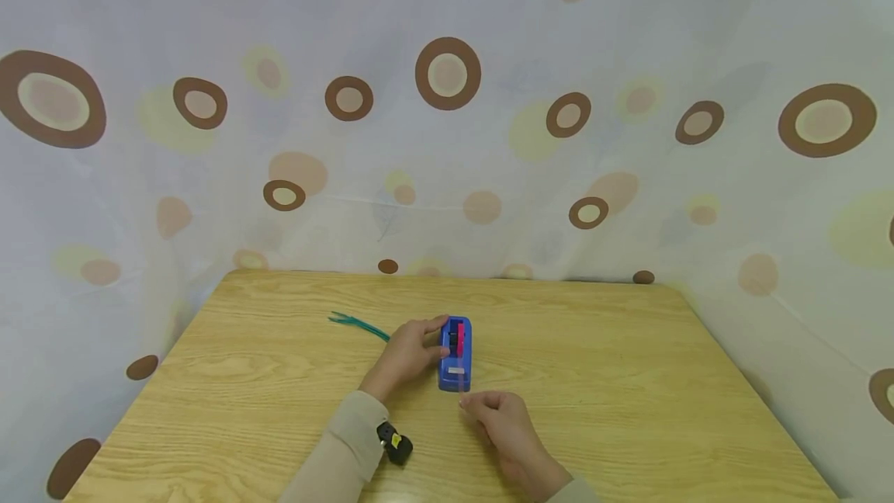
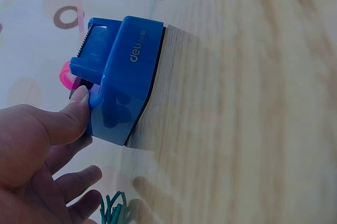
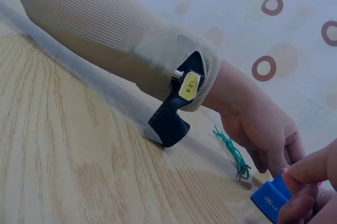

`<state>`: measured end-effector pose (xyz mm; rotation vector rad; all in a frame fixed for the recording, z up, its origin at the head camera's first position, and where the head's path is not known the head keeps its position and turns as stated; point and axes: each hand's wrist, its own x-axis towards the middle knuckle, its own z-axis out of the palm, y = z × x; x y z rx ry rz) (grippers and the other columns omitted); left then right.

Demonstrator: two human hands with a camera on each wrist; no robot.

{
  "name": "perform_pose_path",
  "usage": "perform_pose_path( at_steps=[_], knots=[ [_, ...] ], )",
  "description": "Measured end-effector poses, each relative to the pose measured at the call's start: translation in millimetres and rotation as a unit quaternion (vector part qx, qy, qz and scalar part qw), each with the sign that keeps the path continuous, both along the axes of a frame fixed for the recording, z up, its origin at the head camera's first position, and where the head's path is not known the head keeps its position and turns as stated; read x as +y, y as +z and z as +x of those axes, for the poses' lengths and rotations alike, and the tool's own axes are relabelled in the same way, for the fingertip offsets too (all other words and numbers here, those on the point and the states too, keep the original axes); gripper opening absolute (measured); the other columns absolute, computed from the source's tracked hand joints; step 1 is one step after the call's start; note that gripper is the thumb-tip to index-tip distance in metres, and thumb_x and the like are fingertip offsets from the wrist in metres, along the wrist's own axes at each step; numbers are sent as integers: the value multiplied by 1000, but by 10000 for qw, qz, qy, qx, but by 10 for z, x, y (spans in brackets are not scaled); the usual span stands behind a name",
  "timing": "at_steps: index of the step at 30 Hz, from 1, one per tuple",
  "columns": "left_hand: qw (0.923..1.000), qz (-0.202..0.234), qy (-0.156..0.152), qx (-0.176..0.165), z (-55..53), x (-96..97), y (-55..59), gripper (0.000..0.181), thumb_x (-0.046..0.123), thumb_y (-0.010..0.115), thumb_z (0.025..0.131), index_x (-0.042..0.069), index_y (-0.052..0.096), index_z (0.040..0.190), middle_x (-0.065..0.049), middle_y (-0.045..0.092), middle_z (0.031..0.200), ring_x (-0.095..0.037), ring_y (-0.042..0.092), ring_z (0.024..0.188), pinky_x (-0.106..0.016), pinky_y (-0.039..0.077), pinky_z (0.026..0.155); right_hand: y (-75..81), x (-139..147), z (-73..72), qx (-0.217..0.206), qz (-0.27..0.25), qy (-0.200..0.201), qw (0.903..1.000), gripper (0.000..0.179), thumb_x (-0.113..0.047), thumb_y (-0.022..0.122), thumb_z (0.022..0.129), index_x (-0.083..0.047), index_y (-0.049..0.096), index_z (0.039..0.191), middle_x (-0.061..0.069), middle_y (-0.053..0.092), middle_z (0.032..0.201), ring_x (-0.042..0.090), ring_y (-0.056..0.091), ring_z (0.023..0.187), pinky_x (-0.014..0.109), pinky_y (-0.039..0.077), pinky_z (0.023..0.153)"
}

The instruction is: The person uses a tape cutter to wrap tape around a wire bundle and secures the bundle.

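Observation:
A blue tape dispenser (image 1: 467, 355) stands on the wooden table, its pink roll (image 1: 461, 338) showing in the open top. My left hand (image 1: 408, 349) grips it from the left, the thumb on the near rim and the index finger reaching to the far end. In the left wrist view the dispenser (image 2: 113, 92) shows its toothed cutter, with the other fingers spread behind. My right hand (image 1: 508, 427) pinches the free end of a pink tape strip (image 1: 461, 394) between thumb and index finger. The strip runs from the roll over the cutter towards that hand.
A bundle of thin green strands (image 1: 358, 323) lies on the table (image 1: 594, 355) left of the dispenser, partly behind my left hand. A black wrist camera (image 1: 396, 443) sticks out from the left sleeve. Patterned curtain (image 1: 517, 37) hangs behind the table.

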<state>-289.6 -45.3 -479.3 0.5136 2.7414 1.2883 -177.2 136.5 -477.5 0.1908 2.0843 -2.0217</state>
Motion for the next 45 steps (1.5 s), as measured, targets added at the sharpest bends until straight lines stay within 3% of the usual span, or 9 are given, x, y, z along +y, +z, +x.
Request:
perform_pose_path(
  at_steps=[22, 31, 38, 45],
  knots=[
    [9999, -137, -32, 88, -42, 7, 13, 59, 20, 72, 92, 17, 50, 146, -11, 48, 146, -32, 41, 136, -50, 35, 108, 47, -1, 48, 93, 103, -96, 9999, 22, -10, 65, 93, 10, 70, 101, -3, 54, 71, 9, 41, 60, 20, 34, 51],
    [9997, -136, -63, 188, -41, 2, 2, 58, 20, 72, 92, 16, 51, 146, -11, 49, 146, -32, 42, 136, -50, 36, 107, 7, -4, 44, 59, 133, -132, 9998, 23, -13, 67, 93, 9, 71, 100, -5, 50, 65, 8, 40, 58, 20, 34, 50],
    [9994, -190, -90, 273, -37, -13, -14, 57, 20, 72, 92, 16, 51, 146, -8, 50, 145, -31, 42, 136, -48, 34, 108, -13, -8, 52, 73, 164, -85, 9998, 23, -13, 66, 94, 8, 71, 103, -2, 61, 80, 9, 43, 63, 20, 37, 54],
    [9994, -168, -167, 241, -15, -24, -6, 57, 21, 70, 93, 14, 50, 146, -12, 49, 146, -35, 38, 138, -51, 32, 109, -35, -6, 55, 50, 126, -67, 9999, 24, -13, 66, 94, 8, 70, 103, -1, 62, 84, 9, 44, 63, 20, 38, 54]
  ],
)
